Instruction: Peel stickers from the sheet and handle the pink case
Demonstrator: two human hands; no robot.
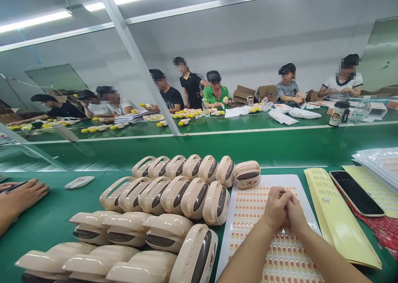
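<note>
My left hand (275,208) and right hand (295,214) are pressed together over the sticker sheet (248,216), fingers curled in and touching each other. They seem to be pinching at something small between the fingertips, but I cannot tell whether anything is actually held, since my knuckles hide it. The sheet lies flat on the green worktop (56,220) just in front of me, covered in rows of small orange-and-white stickers, and my forearms cross its lower part.

Left of the sheet sit rows of beige cases (174,196) with dark windows, packed side by side; one case (248,174) rests at the sheet's top edge. To the right lies a yellow backing strip (336,216), and beside that a phone (356,193), face up. A stack of clear sheets (379,160) sits at the far right.

Another person's hand (21,196) rests on the worktop at the far left, near a small white device (79,181). Across the belt, several people sit working, with a bottle (338,113) on their side.
</note>
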